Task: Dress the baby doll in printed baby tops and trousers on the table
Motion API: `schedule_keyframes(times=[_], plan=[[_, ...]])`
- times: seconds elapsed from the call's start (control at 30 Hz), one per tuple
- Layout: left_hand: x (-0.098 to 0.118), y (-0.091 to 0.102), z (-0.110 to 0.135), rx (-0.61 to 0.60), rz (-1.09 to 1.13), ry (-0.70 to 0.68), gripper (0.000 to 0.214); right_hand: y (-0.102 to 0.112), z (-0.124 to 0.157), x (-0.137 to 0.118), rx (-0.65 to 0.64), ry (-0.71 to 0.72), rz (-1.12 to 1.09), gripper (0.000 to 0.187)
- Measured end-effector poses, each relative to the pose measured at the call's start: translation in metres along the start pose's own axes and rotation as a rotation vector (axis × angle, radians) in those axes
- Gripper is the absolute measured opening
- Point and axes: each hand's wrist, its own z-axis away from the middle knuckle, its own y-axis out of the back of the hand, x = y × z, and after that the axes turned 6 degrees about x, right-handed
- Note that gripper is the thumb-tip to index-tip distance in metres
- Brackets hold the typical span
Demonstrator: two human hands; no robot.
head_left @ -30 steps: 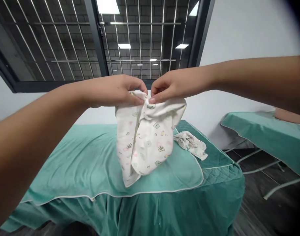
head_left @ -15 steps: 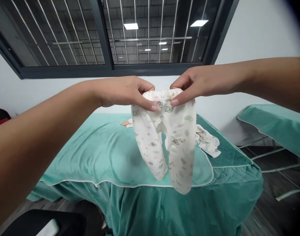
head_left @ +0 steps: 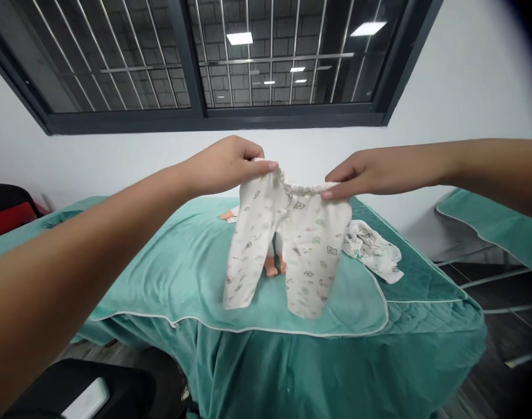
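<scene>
I hold up a pair of white baby trousers [head_left: 300, 244] with small printed animals, stretched out by the waistband. My left hand [head_left: 224, 163] pinches the waistband's left end and my right hand [head_left: 366, 174] pinches its right end. Both legs hang down over a green-covered table [head_left: 170, 273]. Behind the trousers lies a baby doll: its feet [head_left: 274, 267] show between the legs and a hand [head_left: 226, 215] shows to the left, while the rest of it is hidden.
A second white printed garment [head_left: 372, 250] lies crumpled on the table to the right. Another green-covered table [head_left: 496, 227] stands at the far right. A barred dark window [head_left: 204, 64] fills the wall above. A black and red chair [head_left: 8, 209] is at the left.
The bunched cloth has been spread open into trousers. My hands have moved apart along the waistband and lowered a little, and the doll's feet now show behind the legs.
</scene>
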Motion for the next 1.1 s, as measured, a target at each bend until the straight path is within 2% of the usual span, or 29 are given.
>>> schedule_keyframes(times=[0.07,0.1,0.13,0.2,0.27,0.33,0.4,0.43,0.5,0.6,0.7,0.73,0.77,0.83,0.93,1.0,1.1], plan=[[0.001,-0.010,0.000,0.103,0.182,-0.011,0.034,-0.014,0.003,-0.009,-0.288,0.043,-0.129,0.037],[0.000,-0.016,0.000,0.147,0.296,-0.025,0.033,-0.022,0.002,-0.012,-0.362,0.068,-0.231,0.033],[-0.002,-0.024,0.000,0.185,0.415,-0.042,0.033,-0.031,0.000,-0.013,-0.369,0.090,-0.342,0.031],[-0.009,-0.044,0.001,0.254,0.624,-0.069,0.034,-0.051,-0.008,-0.013,-0.279,0.104,-0.570,0.030],[-0.024,-0.069,0.007,0.307,0.742,-0.054,0.044,-0.075,-0.021,-0.009,-0.199,0.085,-0.760,0.028],[-0.047,-0.097,0.017,0.320,0.758,0.026,0.054,-0.102,-0.035,-0.003,-0.162,0.060,-0.903,0.026],[-0.077,-0.122,0.028,0.267,0.717,0.185,0.047,-0.132,-0.049,0.006,-0.168,0.043,-0.973,0.026],[-0.095,-0.133,0.034,0.278,0.701,0.281,0.042,-0.149,-0.056,0.011,-0.173,0.036,-0.974,0.025],[-0.132,-0.151,0.044,0.392,0.674,0.458,0.040,-0.183,-0.068,0.027,-0.165,0.021,-0.909,0.027],[-0.184,-0.173,0.053,0.380,0.509,0.650,0.045,-0.233,-0.089,0.068,-0.100,0.005,-0.656,0.041],[-0.213,-0.194,0.052,0.483,0.246,0.644,0.049,-0.273,-0.120,0.124,-0.001,-0.038,-0.226,0.059],[-0.216,-0.202,0.050,0.515,0.234,0.610,0.048,-0.281,-0.132,0.144,0.047,-0.060,-0.087,0.066],[-0.216,-0.211,0.046,0.487,0.296,0.588,0.045,-0.288,-0.145,0.162,0.073,-0.095,0.029,0.072],[-0.210,-0.228,0.033,0.320,0.562,0.684,0.042,-0.293,-0.171,0.194,0.077,-0.219,0.175,0.085],[-0.199,-0.254,0.010,0.122,0.949,0.853,0.050,-0.290,-0.206,0.230,-0.070,-0.430,0.177,0.104],[-0.197,-0.267,-0.004,0.087,1.170,0.907,0.056,-0.288,-0.224,0.245,-0.130,-0.481,0.161,0.106],[-0.201,-0.274,-0.019,0.100,1.359,0.940,0.063,-0.289,-0.242,0.254,-0.200,-0.453,0.073,0.090]])
